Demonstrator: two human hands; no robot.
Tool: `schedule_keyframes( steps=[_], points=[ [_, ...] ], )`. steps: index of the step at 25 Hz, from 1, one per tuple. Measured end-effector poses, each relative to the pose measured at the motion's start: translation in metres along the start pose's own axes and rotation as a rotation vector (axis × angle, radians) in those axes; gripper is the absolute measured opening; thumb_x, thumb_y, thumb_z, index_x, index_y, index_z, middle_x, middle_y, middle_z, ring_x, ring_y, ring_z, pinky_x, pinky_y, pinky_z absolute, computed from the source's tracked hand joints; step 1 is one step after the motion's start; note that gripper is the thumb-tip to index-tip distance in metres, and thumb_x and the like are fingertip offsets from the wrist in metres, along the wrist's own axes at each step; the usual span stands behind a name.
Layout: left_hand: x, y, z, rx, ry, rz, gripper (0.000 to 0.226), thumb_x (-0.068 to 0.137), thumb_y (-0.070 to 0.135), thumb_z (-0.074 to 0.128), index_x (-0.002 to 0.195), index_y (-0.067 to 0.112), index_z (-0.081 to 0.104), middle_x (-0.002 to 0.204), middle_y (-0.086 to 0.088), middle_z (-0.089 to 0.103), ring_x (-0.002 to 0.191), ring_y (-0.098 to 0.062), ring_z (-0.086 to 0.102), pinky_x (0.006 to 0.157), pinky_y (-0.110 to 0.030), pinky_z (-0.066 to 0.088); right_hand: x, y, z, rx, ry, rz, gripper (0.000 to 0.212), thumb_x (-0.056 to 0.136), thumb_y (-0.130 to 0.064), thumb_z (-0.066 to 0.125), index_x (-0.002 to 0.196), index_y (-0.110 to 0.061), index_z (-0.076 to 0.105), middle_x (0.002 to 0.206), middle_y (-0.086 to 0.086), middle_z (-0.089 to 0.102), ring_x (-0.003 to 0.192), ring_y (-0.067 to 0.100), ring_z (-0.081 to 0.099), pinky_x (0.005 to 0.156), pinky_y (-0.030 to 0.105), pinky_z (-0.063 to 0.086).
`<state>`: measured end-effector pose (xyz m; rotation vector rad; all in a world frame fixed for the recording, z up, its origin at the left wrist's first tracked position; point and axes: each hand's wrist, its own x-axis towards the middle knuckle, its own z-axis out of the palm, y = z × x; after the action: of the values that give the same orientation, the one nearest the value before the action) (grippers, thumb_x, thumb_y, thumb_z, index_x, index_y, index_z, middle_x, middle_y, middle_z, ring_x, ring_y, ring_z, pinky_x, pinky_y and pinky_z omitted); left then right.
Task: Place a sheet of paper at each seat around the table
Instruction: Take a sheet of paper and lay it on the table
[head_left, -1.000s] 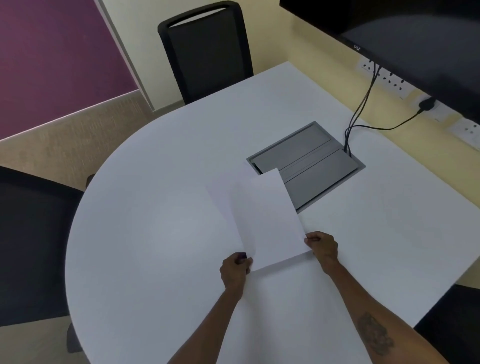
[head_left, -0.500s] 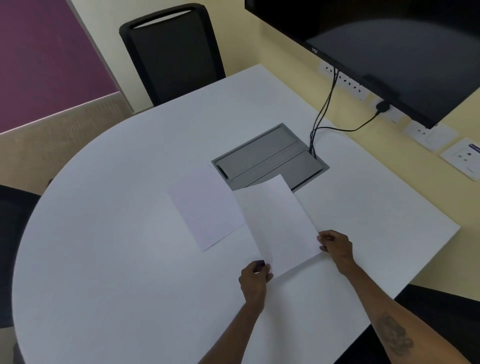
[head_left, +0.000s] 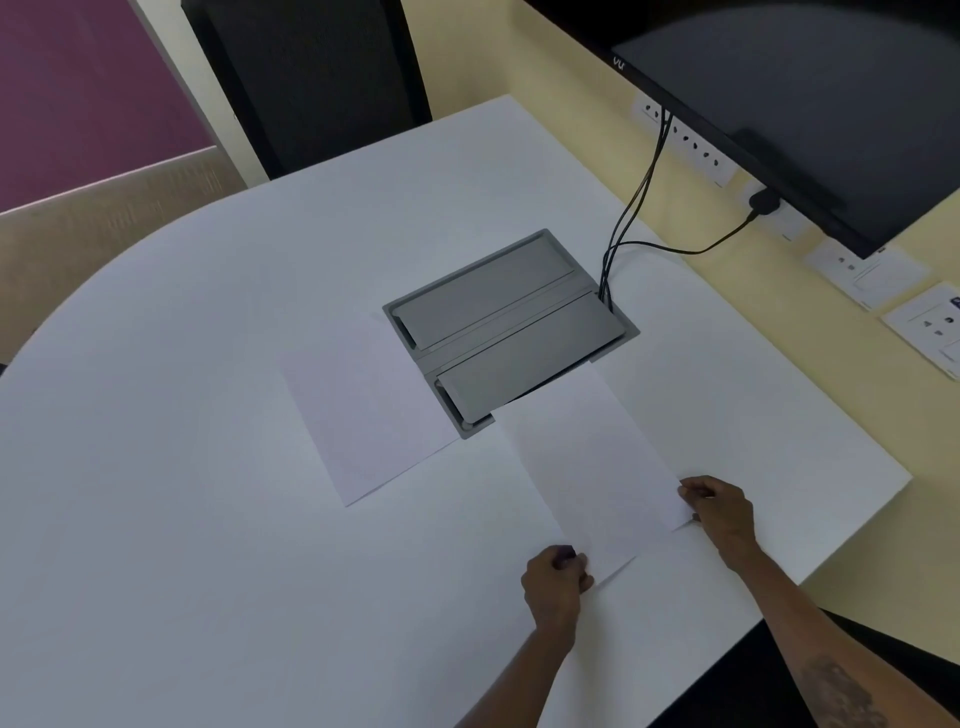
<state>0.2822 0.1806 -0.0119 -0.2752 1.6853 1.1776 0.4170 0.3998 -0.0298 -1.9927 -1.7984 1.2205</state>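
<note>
Both hands are pinching one sheet of paper (head_left: 592, 467) by its near corners, left hand (head_left: 557, 582) and right hand (head_left: 719, 506), just above the table (head_left: 156, 519); second sheet (head_left: 363, 405) lies flat to the left

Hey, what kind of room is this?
Probably a small office meeting room: a white table with a built-in cable box, a wall-mounted screen, and a black office chair pulled up to it.
</note>
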Motion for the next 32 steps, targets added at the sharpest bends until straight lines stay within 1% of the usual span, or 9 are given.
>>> schedule_keyframes(
  steps=[4, 6, 10, 14, 20, 24, 26, 29, 32],
  points=[
    [0.004, -0.006, 0.008, 0.061, 0.014, -0.023, 0.006, 0.08, 0.009, 0.074, 0.085, 0.012, 0.075, 0.082, -0.014, 0.076, 0.062, -0.018, 0.075, 0.078, -0.036, 0.064, 0.011, 0.008, -0.004, -0.056, -0.007, -0.008, 0.012, 0.084, -0.011, 0.073, 0.096, -0.007, 0.076, 0.092, 0.011, 0.073, 0.091, 0.027, 0.065, 0.08, 0.033, 0.047],
    [0.006, -0.008, 0.011, 0.091, 0.015, -0.014, 0.007, 0.079, 0.011, 0.075, 0.086, 0.012, 0.075, 0.083, -0.014, 0.077, 0.06, -0.016, 0.075, 0.076, -0.033, 0.064, 0.013, 0.013, -0.008, -0.057, -0.001, 0.007, 0.013, 0.084, -0.012, 0.074, 0.096, -0.008, 0.076, 0.092, 0.011, 0.072, 0.092, 0.027, 0.065, 0.079, 0.031, 0.045],
    [0.008, -0.005, 0.015, 0.159, 0.007, -0.003, 0.006, 0.076, 0.013, 0.077, 0.08, 0.008, 0.077, 0.07, -0.006, 0.075, 0.06, -0.017, 0.075, 0.07, -0.028, 0.063, 0.012, 0.016, -0.012, -0.021, 0.002, 0.023, 0.014, 0.084, -0.012, 0.074, 0.097, -0.008, 0.076, 0.092, 0.01, 0.071, 0.092, 0.024, 0.063, 0.079, 0.031, 0.045],
    [0.008, -0.009, 0.017, 0.192, -0.029, -0.016, 0.01, 0.072, 0.013, 0.08, 0.07, 0.004, 0.074, 0.061, -0.002, 0.071, 0.057, -0.015, 0.073, 0.077, -0.037, 0.064, 0.009, 0.019, -0.017, 0.007, -0.004, 0.031, 0.013, 0.084, -0.01, 0.074, 0.096, -0.008, 0.075, 0.091, 0.009, 0.07, 0.091, 0.023, 0.062, 0.08, 0.03, 0.044],
    [0.003, -0.009, 0.015, 0.185, -0.028, -0.02, 0.01, 0.073, 0.015, 0.083, 0.074, 0.007, 0.077, 0.066, -0.004, 0.074, 0.057, -0.014, 0.073, 0.075, -0.033, 0.063, 0.005, 0.019, -0.02, 0.036, -0.001, 0.032, 0.013, 0.083, -0.01, 0.075, 0.095, -0.007, 0.075, 0.09, 0.008, 0.07, 0.09, 0.021, 0.061, 0.08, 0.03, 0.044],
    [0.002, -0.008, 0.015, 0.193, -0.018, -0.01, 0.012, 0.073, 0.016, 0.084, 0.066, 0.016, 0.075, 0.074, -0.009, 0.078, 0.063, -0.021, 0.076, 0.072, -0.03, 0.064, 0.005, 0.023, -0.02, 0.033, 0.008, 0.03, 0.011, 0.083, -0.012, 0.075, 0.094, -0.009, 0.075, 0.09, 0.008, 0.071, 0.092, 0.023, 0.063, 0.083, 0.032, 0.047],
    [0.0, -0.009, 0.015, 0.22, -0.015, -0.007, 0.012, 0.074, 0.018, 0.084, 0.066, 0.018, 0.075, 0.074, -0.007, 0.078, 0.067, -0.022, 0.077, 0.066, -0.024, 0.062, 0.004, 0.025, -0.019, 0.032, 0.015, 0.03, 0.01, 0.083, -0.013, 0.075, 0.092, -0.011, 0.075, 0.09, 0.007, 0.071, 0.094, 0.024, 0.064, 0.084, 0.034, 0.049],
    [0.0, -0.006, 0.01, 0.296, -0.006, -0.01, 0.014, 0.076, 0.027, 0.081, 0.074, 0.014, 0.079, 0.072, -0.003, 0.078, 0.065, -0.017, 0.076, 0.056, -0.014, 0.054, 0.003, 0.025, -0.018, 0.02, 0.019, 0.025, 0.01, 0.084, -0.017, 0.074, 0.093, -0.011, 0.075, 0.091, 0.007, 0.071, 0.096, 0.027, 0.065, 0.084, 0.036, 0.05],
    [0.001, -0.004, -0.002, 0.338, 0.009, -0.006, 0.022, 0.078, 0.033, 0.08, 0.078, 0.011, 0.078, 0.072, -0.002, 0.078, 0.063, -0.016, 0.076, 0.055, -0.015, 0.054, 0.0, 0.025, -0.016, -0.004, 0.045, 0.022, 0.017, 0.086, -0.019, 0.072, 0.101, -0.01, 0.073, 0.101, 0.011, 0.072, 0.101, 0.029, 0.065, 0.088, 0.037, 0.05]
  ],
)
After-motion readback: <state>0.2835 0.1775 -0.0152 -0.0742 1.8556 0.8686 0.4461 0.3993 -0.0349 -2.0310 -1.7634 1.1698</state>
